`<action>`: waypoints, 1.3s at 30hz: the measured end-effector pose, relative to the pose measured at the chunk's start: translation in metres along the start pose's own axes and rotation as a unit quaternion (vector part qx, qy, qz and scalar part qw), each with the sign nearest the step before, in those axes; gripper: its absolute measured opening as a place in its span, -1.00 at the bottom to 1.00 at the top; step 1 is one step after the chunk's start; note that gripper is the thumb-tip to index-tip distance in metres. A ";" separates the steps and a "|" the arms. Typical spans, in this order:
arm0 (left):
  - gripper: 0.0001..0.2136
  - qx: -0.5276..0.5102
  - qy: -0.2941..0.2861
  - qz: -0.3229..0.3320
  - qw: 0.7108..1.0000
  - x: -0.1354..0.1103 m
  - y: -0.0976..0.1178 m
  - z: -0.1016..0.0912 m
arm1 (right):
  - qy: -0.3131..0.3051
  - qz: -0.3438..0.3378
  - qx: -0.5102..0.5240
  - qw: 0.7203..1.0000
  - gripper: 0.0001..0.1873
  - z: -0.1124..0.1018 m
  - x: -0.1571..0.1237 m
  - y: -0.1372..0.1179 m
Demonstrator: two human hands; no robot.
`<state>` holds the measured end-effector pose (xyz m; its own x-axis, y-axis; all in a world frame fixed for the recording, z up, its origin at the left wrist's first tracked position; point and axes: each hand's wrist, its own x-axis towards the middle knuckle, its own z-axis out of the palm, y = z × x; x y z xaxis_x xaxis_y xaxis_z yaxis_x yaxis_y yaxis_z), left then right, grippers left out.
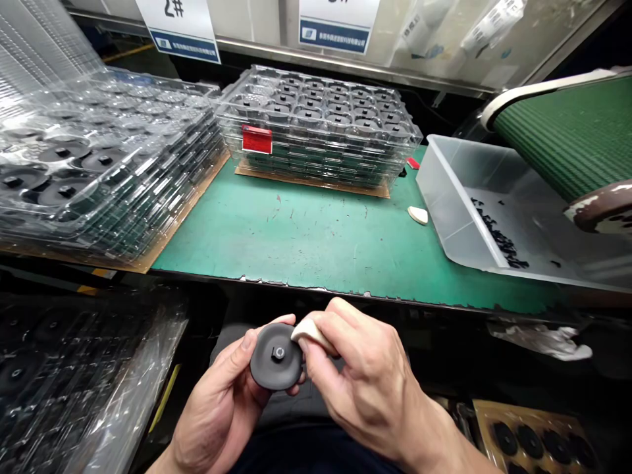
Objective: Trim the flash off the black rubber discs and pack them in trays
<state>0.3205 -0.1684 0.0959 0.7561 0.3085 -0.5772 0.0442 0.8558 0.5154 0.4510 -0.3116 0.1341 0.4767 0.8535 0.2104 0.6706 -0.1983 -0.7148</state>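
Note:
My left hand (222, 401) grips a round black plastic disc (266, 372) by its edge, dished side up, with a small raised stub at the centre. Pinched between the thumb and fingers of my right hand (365, 368) is a small white wedge-shaped pad (313, 334), its tip against the disc's upper right rim. Both hands are in front of the green bench's near edge, above my lap. A similar white piece (418, 214) lies on the green bench (306, 237).
Clear trays of black discs (316, 141) are stacked at the back, more trays (99, 191) at left. A translucent bin (444, 197) with small black pieces stands at right under a green conveyor (573, 131). Wrapped trays (74, 382) sit lower left, a cardboard sheet with discs (533, 421) lower right.

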 end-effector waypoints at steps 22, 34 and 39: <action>-0.75 0.012 -0.080 -0.009 0.997 -0.003 -0.005 -0.008 | -0.016 -0.045 -0.021 0.999 -0.82 0.008 0.005 -0.002; -0.77 -0.008 -0.059 0.018 0.998 -0.003 -0.011 -0.006 | -0.010 -0.099 -0.032 0.995 -0.86 0.008 0.009 -0.001; -0.63 0.015 0.051 0.108 0.993 -0.005 -0.009 0.000 | 0.026 -0.023 -0.023 0.999 -0.77 0.012 0.010 -0.004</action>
<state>0.3167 -0.1778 0.0942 0.6793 0.5262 -0.5116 -0.0921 0.7527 0.6518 0.4457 -0.2967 0.1313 0.4719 0.8369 0.2773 0.7181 -0.1823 -0.6717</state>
